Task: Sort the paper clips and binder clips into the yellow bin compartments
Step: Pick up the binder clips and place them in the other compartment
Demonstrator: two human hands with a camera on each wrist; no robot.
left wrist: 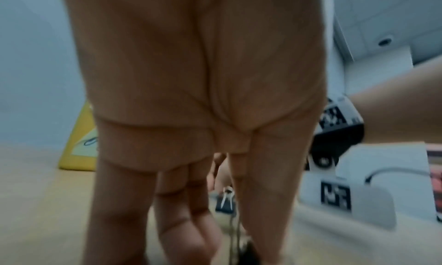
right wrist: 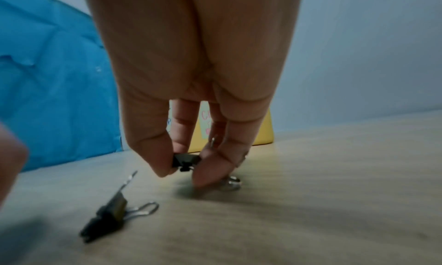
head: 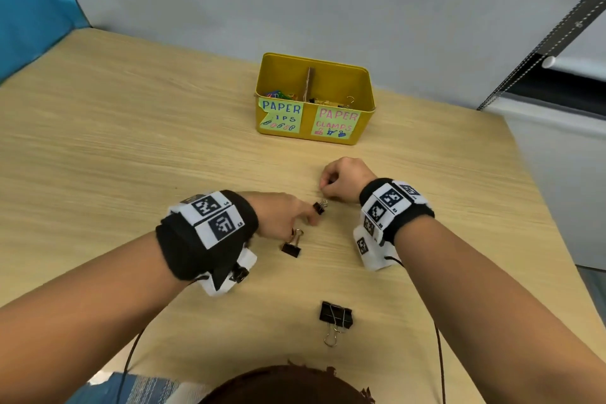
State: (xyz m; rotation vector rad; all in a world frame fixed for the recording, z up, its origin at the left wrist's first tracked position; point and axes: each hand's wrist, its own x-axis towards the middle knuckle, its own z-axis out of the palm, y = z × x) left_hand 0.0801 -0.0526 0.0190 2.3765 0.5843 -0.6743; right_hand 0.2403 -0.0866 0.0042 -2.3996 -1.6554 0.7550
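The yellow bin [head: 314,59] stands at the back of the table, split by a cardboard divider [head: 308,82]. Coloured paper clips [head: 278,96] lie in its left compartment, binder clips [head: 344,103] in its right. My right hand [head: 324,188] pinches a small black binder clip [right wrist: 186,161] between thumb and finger just above the table. My left hand [head: 310,215] reaches, fingers fairly straight, to another small binder clip [head: 319,207]. A third clip [head: 292,246] lies under that hand, its wire handle at the fingers. A large binder clip [head: 336,315] lies nearer me.
The wooden table [head: 131,141] has a right edge [head: 537,207] close to my right forearm. A grey wall is behind the bin, with blue fabric [head: 29,3] at the far left. Thin cables run from both wristbands towards me.
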